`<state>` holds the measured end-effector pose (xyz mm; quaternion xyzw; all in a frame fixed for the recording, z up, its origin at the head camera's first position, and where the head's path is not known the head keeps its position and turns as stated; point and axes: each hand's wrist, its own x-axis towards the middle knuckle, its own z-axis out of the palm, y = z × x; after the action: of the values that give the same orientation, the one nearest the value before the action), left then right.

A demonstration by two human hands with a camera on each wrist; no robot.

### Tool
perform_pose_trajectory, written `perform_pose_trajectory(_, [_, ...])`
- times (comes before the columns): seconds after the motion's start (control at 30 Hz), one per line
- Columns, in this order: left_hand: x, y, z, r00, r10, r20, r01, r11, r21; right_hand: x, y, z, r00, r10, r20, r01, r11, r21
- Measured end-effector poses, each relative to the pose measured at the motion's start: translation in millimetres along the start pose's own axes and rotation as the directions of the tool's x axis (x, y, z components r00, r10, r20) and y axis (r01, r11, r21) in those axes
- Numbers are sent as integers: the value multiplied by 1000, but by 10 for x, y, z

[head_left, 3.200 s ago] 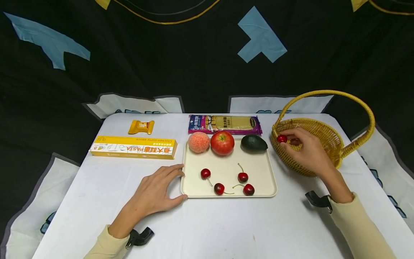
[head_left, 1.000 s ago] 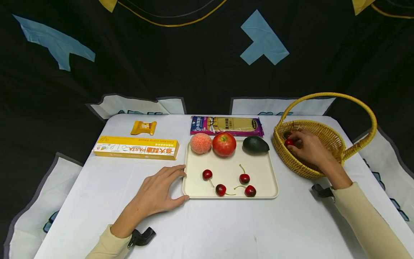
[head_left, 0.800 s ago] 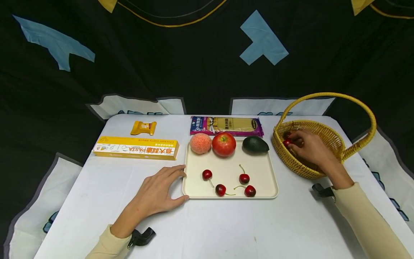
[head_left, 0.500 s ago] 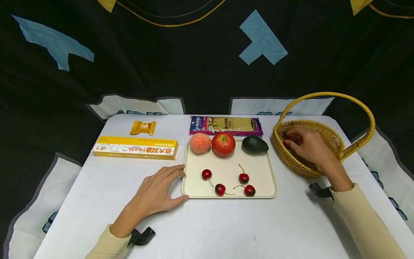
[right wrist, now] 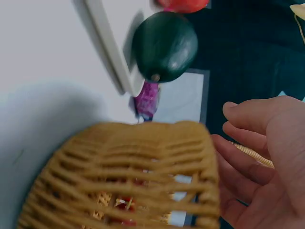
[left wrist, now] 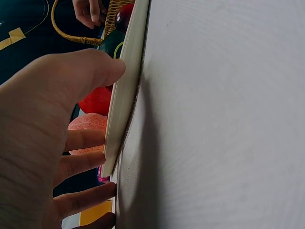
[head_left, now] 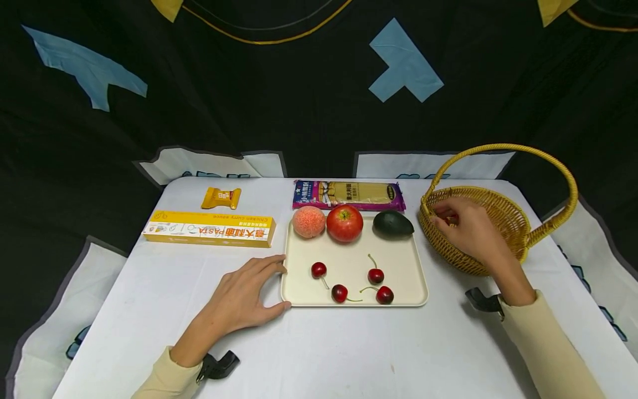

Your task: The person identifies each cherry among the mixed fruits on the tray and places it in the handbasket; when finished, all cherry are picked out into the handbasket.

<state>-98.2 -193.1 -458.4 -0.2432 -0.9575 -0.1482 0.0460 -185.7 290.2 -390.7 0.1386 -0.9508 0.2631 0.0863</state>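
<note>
My left hand [head_left: 238, 296] rests at the left edge of a cream tray [head_left: 349, 255], its fingers and thumb spread along the rim. On the tray lie several cherries [head_left: 375, 276] with stems, a pinkish textured ball-shaped fruit [head_left: 308, 221], a red apple [head_left: 344, 223] and a dark green avocado [head_left: 393, 224]. At the right, my right hand [head_left: 471, 230] hovers over the near-left rim of a yellow wicker basket [head_left: 508, 221]. Its fingers are loosely bent, with nothing between them in the right wrist view. Red cherries [right wrist: 126, 202] show through the basket's weave.
Behind the tray lies a purple pasta packet [head_left: 349, 195]. A yellow and white pasta box [head_left: 209, 229] and a small orange wrapped snack [head_left: 221, 197] lie at the left. The basket's tall handle [head_left: 515, 147] arches over its opening. Dark cloth hangs behind the table.
My right hand lowered a cherry into the basket, let it go and has risen back toward the near-left rim without it. My left hand has stayed at the tray's edge.
</note>
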Motion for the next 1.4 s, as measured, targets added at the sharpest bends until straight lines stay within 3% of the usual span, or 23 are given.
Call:
perform_pose_trajectory(0.6, [-5, 9, 16, 1000, 13, 9, -13, 1000, -3, -163, -250, 181, 998, -53, -17, 53, 999, 12])
perform_pose_trajectory(0.77, [-1, 5, 11, 1000, 12, 12, -12, 1000, -2, -156, -314, 243, 994, -106, 1, 106, 994, 22])
perform_pose_trajectory(0.97, [7, -8, 12, 1000, 17, -3, -17, 1000, 1, -127, -370, 355, 981, -182, 64, 178, 982, 62])
perform_pose_trajectory(1.17, [11, -17, 27, 1000, 19, -10, -19, 1000, 2, -137, -427, 465, 965, -187, 183, 174, 981, 84])
perform_pose_trajectory(1.4, [1, -12, 6, 1000, 16, -11, -16, 1000, 0, -181, -512, 590, 936, -242, 257, 219, 969, 117])
